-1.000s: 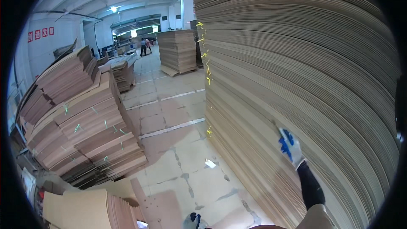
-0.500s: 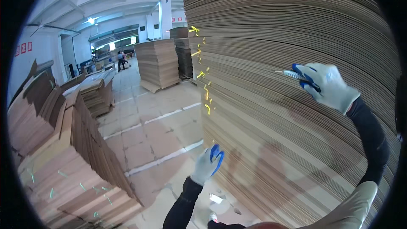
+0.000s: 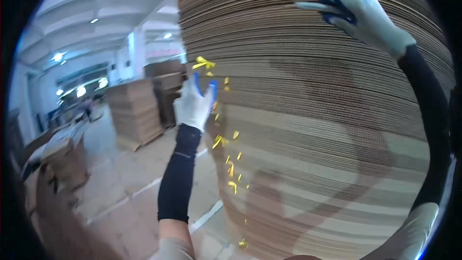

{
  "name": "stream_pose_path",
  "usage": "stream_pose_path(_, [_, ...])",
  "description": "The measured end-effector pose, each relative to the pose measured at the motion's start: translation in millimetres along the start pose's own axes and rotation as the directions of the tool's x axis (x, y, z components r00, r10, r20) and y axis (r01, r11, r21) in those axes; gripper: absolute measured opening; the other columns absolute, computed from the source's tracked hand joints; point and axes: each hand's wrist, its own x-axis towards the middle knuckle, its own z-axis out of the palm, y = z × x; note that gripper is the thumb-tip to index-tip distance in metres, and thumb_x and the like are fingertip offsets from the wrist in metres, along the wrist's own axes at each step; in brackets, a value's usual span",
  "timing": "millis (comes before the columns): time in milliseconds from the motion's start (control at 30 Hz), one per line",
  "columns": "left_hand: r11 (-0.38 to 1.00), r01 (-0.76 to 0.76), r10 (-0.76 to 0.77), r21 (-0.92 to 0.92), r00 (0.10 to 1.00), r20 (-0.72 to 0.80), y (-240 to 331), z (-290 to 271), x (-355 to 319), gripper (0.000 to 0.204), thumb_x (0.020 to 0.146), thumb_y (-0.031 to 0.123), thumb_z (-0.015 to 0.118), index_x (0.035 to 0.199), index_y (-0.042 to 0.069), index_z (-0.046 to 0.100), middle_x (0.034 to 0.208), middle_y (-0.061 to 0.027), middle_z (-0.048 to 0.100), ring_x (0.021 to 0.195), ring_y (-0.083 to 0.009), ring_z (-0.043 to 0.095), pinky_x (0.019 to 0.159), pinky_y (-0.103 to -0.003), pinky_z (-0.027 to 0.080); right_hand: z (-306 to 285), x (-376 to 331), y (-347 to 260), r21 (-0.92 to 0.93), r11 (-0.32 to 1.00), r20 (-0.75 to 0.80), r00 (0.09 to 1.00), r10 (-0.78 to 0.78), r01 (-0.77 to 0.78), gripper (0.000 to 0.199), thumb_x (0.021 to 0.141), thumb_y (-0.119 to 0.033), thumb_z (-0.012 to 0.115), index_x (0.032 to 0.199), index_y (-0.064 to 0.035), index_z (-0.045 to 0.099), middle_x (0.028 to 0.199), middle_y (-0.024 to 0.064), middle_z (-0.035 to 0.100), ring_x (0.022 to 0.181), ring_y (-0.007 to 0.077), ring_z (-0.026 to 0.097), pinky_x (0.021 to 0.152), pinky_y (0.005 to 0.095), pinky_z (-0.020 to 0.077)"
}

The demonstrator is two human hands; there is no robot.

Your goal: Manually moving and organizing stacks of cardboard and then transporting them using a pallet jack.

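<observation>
A tall stack of flat cardboard sheets (image 3: 317, 130) fills the right half of the view. My left hand (image 3: 193, 103), in a white glove with blue fingertips, is raised at the stack's left corner, fingers up and apart, by yellow strap ends (image 3: 204, 62). My right hand (image 3: 358, 17), gloved the same way, reaches high against the face of the stack, fingers bent onto the sheet edges. Whether it grips a sheet I cannot tell. Both arms wear black sleeves.
Other cardboard stacks on pallets (image 3: 134, 110) stand further back on the left across a tiled floor (image 3: 125, 188). Leaning cardboard piles (image 3: 53, 163) sit at the left edge. A person (image 3: 88, 107) is far off near the bright doorway.
Both hands have risen: the left from low near the floor up to the stack's corner, the right higher up the stack's face. The view has turned closer to the stack.
</observation>
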Motion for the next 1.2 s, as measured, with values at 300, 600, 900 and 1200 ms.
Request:
stream_pose_path(300, [0.911,0.08,-0.155,-0.405,0.975,-0.157,-218.3,156.7,151.1,0.07,0.078,0.036,0.068,0.125,-0.008,0.04,0.127,-0.0246,0.045,0.115,-0.0295,0.046,0.098,-0.036,0.033,90.9,115.7,-115.3,-0.169,0.961,0.286,0.922,0.261,-0.219,0.022,0.081,-0.034,0.057,0.089,-0.0133,0.059,0.074,0.004,0.061,0.067,0.0217,0.062,0.058,0.036,0.0495])
stream_pose_path(600, [0.856,0.157,-0.127,-0.493,0.987,0.095,-200.9,178.0,130.2,0.072,0.08,0.046,0.061,0.126,-0.006,0.041,0.128,-0.0227,0.044,0.117,-0.0319,0.045,0.1,-0.035,0.033,67.1,134.8,-169.4,-0.317,0.946,0.414,0.886,0.208,-0.074,0.027,0.085,-0.038,0.056,0.094,-0.0132,0.057,0.072,-0.0006,0.056,0.063,0.0149,0.06,0.048,0.0295,0.0484])
stream_pose_path(900, [0.786,0.316,-0.15,-0.531,0.931,0.333,-209.8,196.7,126.4,0.075,0.082,0.052,0.054,0.129,-0.004,0.037,0.129,-0.0223,0.044,0.121,-0.0338,0.041,0.103,-0.035,0.03,20.5,112.4,-215.9,-0.292,0.925,0.355,0.871,0.341,-0.243,0.027,0.082,-0.037,0.06,0.096,-0.0139,0.058,0.071,-0.0019,0.057,0.063,0.0132,0.06,0.049,0.0276,0.0482])
stream_pose_path(1200, [0.274,0.335,-0.081,-0.901,0.942,0.326,-233.3,228.5,124.0,0.053,0.088,0.034,0.051,0.126,-0.003,0.041,0.12,-0.0178,0.053,0.106,-0.025,0.053,0.09,-0.032,0.041,26.4,132.6,-208.9,-0.46,0.872,0.351,0.868,0.352,-0.167,0.023,0.078,-0.024,0.062,0.1,-0.0186,0.058,0.08,-0.0007,0.059,0.069,0.0172,0.061,0.054,0.029,0.0492])
